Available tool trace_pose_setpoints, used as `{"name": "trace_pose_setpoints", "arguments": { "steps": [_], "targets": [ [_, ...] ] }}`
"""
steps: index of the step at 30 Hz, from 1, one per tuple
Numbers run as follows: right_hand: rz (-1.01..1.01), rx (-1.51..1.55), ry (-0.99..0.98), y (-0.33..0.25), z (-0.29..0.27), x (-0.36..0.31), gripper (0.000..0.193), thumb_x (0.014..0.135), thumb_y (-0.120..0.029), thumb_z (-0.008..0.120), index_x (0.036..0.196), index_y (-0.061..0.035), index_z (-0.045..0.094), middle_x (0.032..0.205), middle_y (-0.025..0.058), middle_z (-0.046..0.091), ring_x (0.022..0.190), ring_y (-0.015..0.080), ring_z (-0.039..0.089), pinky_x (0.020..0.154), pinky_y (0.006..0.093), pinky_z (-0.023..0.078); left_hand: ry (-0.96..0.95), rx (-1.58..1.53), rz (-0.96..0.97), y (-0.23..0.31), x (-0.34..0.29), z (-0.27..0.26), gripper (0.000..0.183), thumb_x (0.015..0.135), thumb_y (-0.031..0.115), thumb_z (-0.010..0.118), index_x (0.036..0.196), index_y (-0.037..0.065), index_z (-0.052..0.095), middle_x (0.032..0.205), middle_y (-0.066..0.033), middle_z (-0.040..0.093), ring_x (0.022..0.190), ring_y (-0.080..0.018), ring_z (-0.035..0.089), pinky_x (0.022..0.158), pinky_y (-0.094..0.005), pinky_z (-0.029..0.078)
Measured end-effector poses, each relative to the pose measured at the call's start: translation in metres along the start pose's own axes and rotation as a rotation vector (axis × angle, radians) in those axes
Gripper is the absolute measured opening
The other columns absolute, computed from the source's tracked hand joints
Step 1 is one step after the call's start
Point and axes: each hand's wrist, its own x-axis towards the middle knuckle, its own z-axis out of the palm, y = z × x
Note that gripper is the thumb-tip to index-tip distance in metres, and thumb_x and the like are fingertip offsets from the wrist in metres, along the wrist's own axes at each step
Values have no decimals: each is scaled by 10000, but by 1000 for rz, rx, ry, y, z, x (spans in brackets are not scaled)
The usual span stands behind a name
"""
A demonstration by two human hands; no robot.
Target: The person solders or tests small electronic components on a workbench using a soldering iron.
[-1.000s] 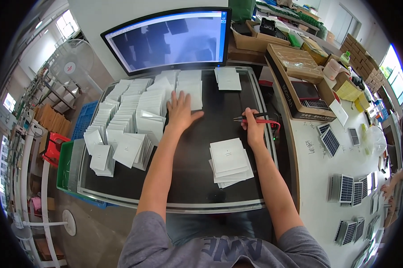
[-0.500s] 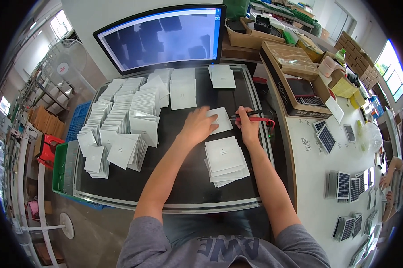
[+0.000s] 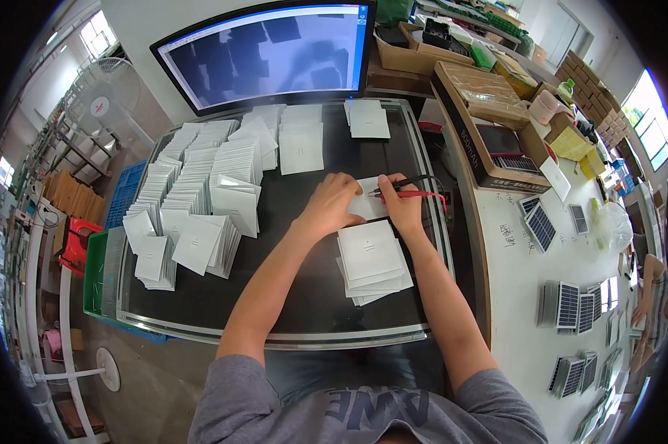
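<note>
A white square panel (image 3: 372, 209) lies on the dark tabletop, small marks near its middle. My left hand (image 3: 329, 204) steadies its left side, fingers curled at the far corner and thumb by the near edge. In my right hand (image 3: 403, 210) is a pair of test probes, one red (image 3: 424, 194) and one black (image 3: 412, 180), pinched together. Their tips point left at the panel's middle; whether they touch it is too small to tell. Just nearer to me sits a loose stack of similar white panels (image 3: 371, 259).
Rows of upright white panels (image 3: 193, 181) fill the table's left side. More flat panels (image 3: 368, 120) lie at the far right, below a monitor (image 3: 267, 59). On the right, a side bench (image 3: 515, 296) carries a cardboard box (image 3: 489, 133) and small solar panels (image 3: 568, 307); another person's arm (image 3: 645, 296) is beyond.
My left hand has moved from lying over the panel to holding its left side. My right hand has shifted slightly left, bringing the probe tips over the panel. The monitor now shows a hand-shaped shadow.
</note>
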Motion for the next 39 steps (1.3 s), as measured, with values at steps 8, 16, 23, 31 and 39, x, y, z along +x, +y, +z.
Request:
{"name": "trace_pose_setpoints", "arguments": {
  "steps": [8,16,23,31,39],
  "targets": [
    [-23,-30,-18,6,1,1,249,899,-244,662,811,-12,658,621,20,604,587,75,525,549,251,414,-8,17,-14,-3,1,6,592,656,212,842,1148,13,580,1290,-157,502,1208,-329,461,1018,-412,396],
    [-29,-28,-30,4,3,-1,245,904,-238,654,810,-12,651,622,13,596,584,72,516,546,248,408,-63,-69,19,-5,4,2,593,646,195,835,1174,71,595,1290,-137,493,1232,-312,437,1046,-425,351],
    [172,448,135,0,-13,6,274,941,-284,610,823,-37,599,672,7,547,556,77,502,488,225,368,-22,64,-20,2,3,-18,651,657,330,813,1196,45,585,1201,-171,531,1158,-336,499,1007,-375,410],
    [146,453,111,7,-16,7,272,962,-299,584,846,-54,571,672,10,527,546,91,505,479,221,361,-442,-66,39,62,-44,-49,738,740,459,746,1296,37,508,1269,-203,475,1236,-355,454,1021,-396,412],
    [132,400,89,-6,-11,5,287,966,-299,576,838,-42,574,665,13,518,543,89,486,485,229,358,400,499,-246,-74,9,-2,794,812,527,668,1354,-9,447,1447,-247,350,1350,-415,332,1049,-551,345]
  ]
}}
